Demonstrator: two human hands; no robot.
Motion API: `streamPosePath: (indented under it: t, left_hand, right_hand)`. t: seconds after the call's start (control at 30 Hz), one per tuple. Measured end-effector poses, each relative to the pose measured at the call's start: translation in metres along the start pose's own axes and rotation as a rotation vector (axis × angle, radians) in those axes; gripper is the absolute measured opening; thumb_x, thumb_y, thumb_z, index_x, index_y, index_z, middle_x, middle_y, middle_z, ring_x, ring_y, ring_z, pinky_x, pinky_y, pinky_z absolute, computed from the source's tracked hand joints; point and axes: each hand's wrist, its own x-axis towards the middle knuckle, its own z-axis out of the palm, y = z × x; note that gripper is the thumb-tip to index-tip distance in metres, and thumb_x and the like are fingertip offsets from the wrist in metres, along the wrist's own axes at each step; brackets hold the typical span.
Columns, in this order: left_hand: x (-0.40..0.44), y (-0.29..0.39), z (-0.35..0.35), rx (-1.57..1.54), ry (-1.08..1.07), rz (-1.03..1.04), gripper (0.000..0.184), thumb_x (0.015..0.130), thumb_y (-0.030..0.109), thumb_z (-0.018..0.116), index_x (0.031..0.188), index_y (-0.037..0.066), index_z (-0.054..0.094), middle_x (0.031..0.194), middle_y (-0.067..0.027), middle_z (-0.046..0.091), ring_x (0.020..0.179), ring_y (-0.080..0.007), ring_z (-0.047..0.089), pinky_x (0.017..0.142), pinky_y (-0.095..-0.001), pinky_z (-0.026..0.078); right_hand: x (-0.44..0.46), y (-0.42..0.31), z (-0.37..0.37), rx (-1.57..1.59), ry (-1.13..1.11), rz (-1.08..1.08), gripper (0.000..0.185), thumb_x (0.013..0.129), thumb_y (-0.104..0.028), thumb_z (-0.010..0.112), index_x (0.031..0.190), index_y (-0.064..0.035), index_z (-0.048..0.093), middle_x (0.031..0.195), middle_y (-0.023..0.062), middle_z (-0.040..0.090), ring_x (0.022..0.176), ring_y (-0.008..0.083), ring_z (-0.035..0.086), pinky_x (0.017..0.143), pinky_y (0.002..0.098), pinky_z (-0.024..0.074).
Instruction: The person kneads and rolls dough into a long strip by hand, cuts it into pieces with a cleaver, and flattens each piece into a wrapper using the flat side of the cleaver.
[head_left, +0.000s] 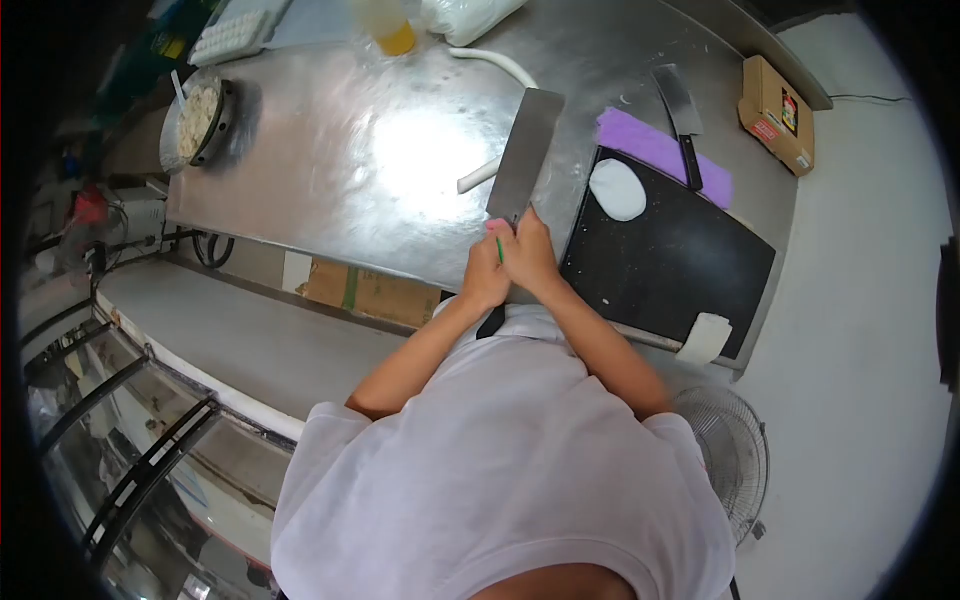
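Near the front edge of the metal table, my left hand [488,268] and my right hand [529,252] are together, closed around the near end of a wide flat metal blade [528,150]. The blade points away from me, above a white dough rope [478,177]; part of the rope is hidden behind it. A longer piece of white rope [495,60] curves at the blade's far end. To the right, a flat round white dough piece [618,190] lies on a black board [680,250].
A cleaver [680,105] rests across a purple cloth [650,143] behind the board. A cardboard box [778,115] stands far right. A bowl of filling [198,122] is at the left, a yellow liquid container [394,36] at the back, a folded white cloth [706,339] at the board's near edge.
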Motion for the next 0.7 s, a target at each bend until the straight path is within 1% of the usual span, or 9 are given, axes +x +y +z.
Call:
streamPosePath:
  t: [0.03,0.07,0.17,0.23,0.3,0.37,0.43,0.5,0.7]
  left_hand:
    - [-0.003,0.003,-0.006,0.052,-0.091,0.032,0.020,0.088,0.016,0.064,0.096,-0.002,0.060,0.081,-0.0280,0.064,0.077,-0.0464,0.063,0.072,-0.0568,0.047]
    - [-0.007,0.004,-0.023,0.297,-0.284,0.078,0.027,0.083,0.016,0.067,0.103,0.000,0.060,0.085,-0.0226,0.066,0.082,-0.0456,0.063,0.076,-0.0543,0.050]
    - [0.005,0.000,-0.074,0.240,-0.519,0.286,0.032,0.077,0.019,0.071,0.104,0.004,0.061,0.093,-0.0185,0.065,0.092,-0.0411,0.063,0.083,-0.0493,0.051]
    - [0.026,-0.023,-0.094,0.314,-0.427,0.351,0.033,0.076,0.013,0.071,0.107,0.005,0.063,0.099,-0.0144,0.065,0.100,-0.0359,0.062,0.089,-0.0463,0.050]
    - [0.053,-0.035,-0.108,0.451,-0.116,0.422,0.034,0.077,0.000,0.065,0.111,0.003,0.064,0.104,-0.0135,0.065,0.104,-0.0355,0.062,0.091,-0.0455,0.051]
    - [0.078,-0.037,-0.114,0.479,-0.138,0.499,0.033,0.080,-0.003,0.064,0.112,0.003,0.065,0.105,-0.0125,0.065,0.104,-0.0347,0.062,0.091,-0.0444,0.051]
    - [0.098,-0.047,-0.112,0.499,-0.150,0.575,0.032,0.082,-0.006,0.062,0.113,0.002,0.066,0.106,-0.0114,0.065,0.104,-0.0338,0.062,0.091,-0.0433,0.052]
    - [0.114,-0.058,-0.113,0.507,-0.244,0.670,0.030,0.083,-0.001,0.071,0.113,0.004,0.068,0.110,-0.0120,0.067,0.098,-0.0325,0.065,0.085,-0.0406,0.055]
    - [0.145,-0.058,-0.116,0.524,-0.389,0.589,0.021,0.082,0.009,0.079,0.100,0.004,0.070,0.108,-0.0079,0.069,0.092,-0.0286,0.068,0.076,-0.0377,0.057]
  right_hand:
    - [-0.003,0.002,0.004,-0.004,-0.005,0.010,0.038,0.100,-0.015,0.062,0.132,0.0020,0.051,0.100,0.0166,0.074,0.089,0.0274,0.075,0.079,0.0414,0.0590]
    - [-0.003,0.006,0.003,0.107,0.031,0.045,0.033,0.100,-0.013,0.059,0.129,0.0028,0.051,0.095,0.0172,0.075,0.083,0.0281,0.076,0.075,0.0426,0.0594]
    - [-0.004,-0.011,-0.007,0.262,0.050,0.261,0.023,0.101,-0.010,0.057,0.119,0.0046,0.053,0.090,0.0216,0.074,0.076,0.0285,0.077,0.068,0.0447,0.0577]
    - [0.005,0.001,-0.010,-0.186,0.089,-0.031,0.023,0.101,-0.012,0.059,0.115,0.0046,0.052,0.084,0.0261,0.071,0.075,0.0390,0.074,0.067,0.0508,0.0550]
    - [0.005,-0.003,-0.010,-0.295,0.046,-0.027,0.022,0.101,-0.013,0.060,0.113,0.0037,0.051,0.081,0.0279,0.069,0.075,0.0444,0.071,0.067,0.0544,0.0531]
    - [0.007,-0.015,-0.006,-0.403,0.000,-0.029,0.022,0.101,-0.014,0.061,0.111,0.0028,0.051,0.079,0.0296,0.068,0.075,0.0499,0.068,0.067,0.0580,0.0513]
    - [0.007,-0.026,-0.003,-0.445,-0.075,0.179,0.020,0.101,-0.016,0.057,0.112,-0.0021,0.049,0.082,0.0327,0.067,0.084,0.0575,0.064,0.075,0.0639,0.0487]
    - [0.008,-0.034,0.003,-0.537,-0.080,0.181,0.019,0.101,-0.015,0.057,0.112,-0.0017,0.049,0.079,0.0318,0.066,0.080,0.0561,0.064,0.073,0.0635,0.0486]
    - [0.025,-0.023,0.035,-0.621,-0.053,0.163,0.018,0.103,-0.015,0.053,0.114,-0.0025,0.048,0.079,0.0312,0.067,0.080,0.0547,0.065,0.073,0.0637,0.0489]
